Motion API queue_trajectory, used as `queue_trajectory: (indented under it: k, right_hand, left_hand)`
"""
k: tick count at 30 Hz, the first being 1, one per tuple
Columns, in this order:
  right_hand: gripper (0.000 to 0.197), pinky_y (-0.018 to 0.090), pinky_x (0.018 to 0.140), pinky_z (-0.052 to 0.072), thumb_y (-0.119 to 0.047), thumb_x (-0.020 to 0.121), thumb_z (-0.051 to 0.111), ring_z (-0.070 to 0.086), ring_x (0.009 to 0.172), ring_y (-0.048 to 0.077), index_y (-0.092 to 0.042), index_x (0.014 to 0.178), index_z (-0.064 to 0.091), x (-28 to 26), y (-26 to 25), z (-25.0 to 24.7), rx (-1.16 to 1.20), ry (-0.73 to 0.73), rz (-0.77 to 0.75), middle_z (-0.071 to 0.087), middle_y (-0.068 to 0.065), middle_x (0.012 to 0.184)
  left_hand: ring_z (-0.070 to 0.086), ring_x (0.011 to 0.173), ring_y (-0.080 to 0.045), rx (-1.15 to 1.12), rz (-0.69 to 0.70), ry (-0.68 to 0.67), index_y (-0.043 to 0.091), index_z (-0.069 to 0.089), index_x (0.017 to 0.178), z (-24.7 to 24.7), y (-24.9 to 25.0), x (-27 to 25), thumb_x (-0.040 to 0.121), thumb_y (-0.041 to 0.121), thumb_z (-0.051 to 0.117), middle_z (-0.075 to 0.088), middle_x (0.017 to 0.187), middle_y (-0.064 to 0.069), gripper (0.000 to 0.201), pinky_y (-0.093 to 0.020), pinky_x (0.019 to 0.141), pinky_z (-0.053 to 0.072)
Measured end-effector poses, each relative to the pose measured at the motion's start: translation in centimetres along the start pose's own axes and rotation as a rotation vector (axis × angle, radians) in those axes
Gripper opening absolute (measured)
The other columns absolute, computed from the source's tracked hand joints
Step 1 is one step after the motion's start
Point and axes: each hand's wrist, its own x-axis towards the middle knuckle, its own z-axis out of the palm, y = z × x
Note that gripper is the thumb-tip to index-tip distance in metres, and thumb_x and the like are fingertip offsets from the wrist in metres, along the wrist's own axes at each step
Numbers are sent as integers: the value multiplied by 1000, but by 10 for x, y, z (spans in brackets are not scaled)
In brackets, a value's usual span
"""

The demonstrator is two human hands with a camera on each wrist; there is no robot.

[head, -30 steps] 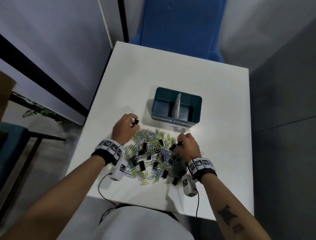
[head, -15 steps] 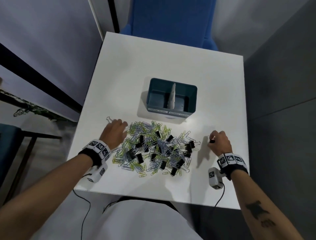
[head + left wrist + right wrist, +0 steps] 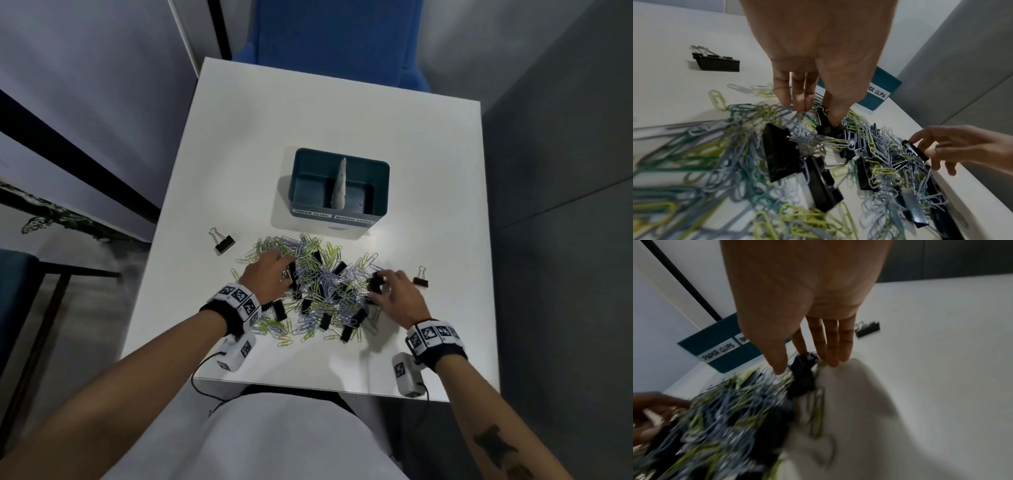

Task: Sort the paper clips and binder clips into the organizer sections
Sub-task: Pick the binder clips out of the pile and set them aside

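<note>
The white bench [image 3: 342, 113] carried a teal organizer [image 3: 337, 185] at about 12 o'clock from the heap of clips [image 3: 318, 291], which lay at the bench's near middle. The organizer had two sections, parted by one upright white divider [image 3: 340, 186], with front labels reading "PAPER CLIPS" on the left and "BINDER CLIPS" on the right. A blue chair [image 3: 337, 37] stood beyond the far edge.

Two binder clips lay apart from the heap: the left stray clip [image 3: 224, 244] at 10 o'clock and the right stray clip [image 3: 420, 281] at 3 o'clock.

The left hand [image 3: 265, 277] was in the heap's left side, its thumb and fingers [image 3: 795, 97] coming down together onto a black binder clip [image 3: 825, 125] and the wire around it; whether the grip had closed could not be told. The right hand [image 3: 399, 294] was at the heap's right edge, fingers [image 3: 830, 344] straight and close together, thumb apart, either side of another black clip [image 3: 375, 284].

The right wrist view was blurred. Paper clips, tangled in pale blue, yellow-green and dark green, could not be counted; some binder clips were half buried beneath them.
</note>
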Motion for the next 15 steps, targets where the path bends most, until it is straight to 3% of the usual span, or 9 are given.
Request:
queue_trajectory:
  k: [3, 5, 9, 13, 15]
  right_hand:
    - [51, 39, 75, 54, -33, 84, 71, 62, 90, 29, -22, 128, 48, 0, -9, 14, 25, 38, 39, 52, 8, 118]
    - [47, 37, 74, 52, -28, 83, 70, 61, 90, 30, -20, 125, 51, 1, -17, 18, 65, 90, 85, 53, 9, 117]
    - [36, 32, 71, 45, -24, 79, 68, 56, 88, 26, -19, 112, 56, 5, -33, 22, 143, 161, 187, 55, 5, 104]
    - [30, 32, 70, 44, -40, 82, 69, 54, 82, 20, -19, 99, 56, 13, -44, 24, 242, 223, 252, 51, 1, 100]
    - [30, 30, 70, 40, -40, 83, 70, 50, 79, 20, -17, 96, 55, 15, -49, 24, 255, 244, 274, 48, 2, 101]
  left_hand:
    - [41, 117, -26, 68, -11, -70, 22, 42, 137, -1, 11, 4, 82, 38, 65, 43, 125, -8, 62, -40, 71, 53]
    - [42, 115, -25, 75, -27, -62, 20, 45, 133, 1, 19, 7, 81, 40, 66, 43, 123, -7, 60, -36, 68, 49]
    - [50, 95, -19, -92, -115, 24, 17, 53, 110, 5, 30, 12, 78, 28, 74, 46, 114, -3, 40, -28, 67, 41]
    - [51, 80, -16, -292, -154, 23, 22, 44, 92, 7, 34, 15, 71, 30, 83, 47, 100, 1, 45, -29, 66, 42]
    - [52, 75, -18, -339, -155, 29, 20, 45, 89, 5, 36, 14, 71, 26, 83, 53, 90, 0, 43, -30, 61, 43]
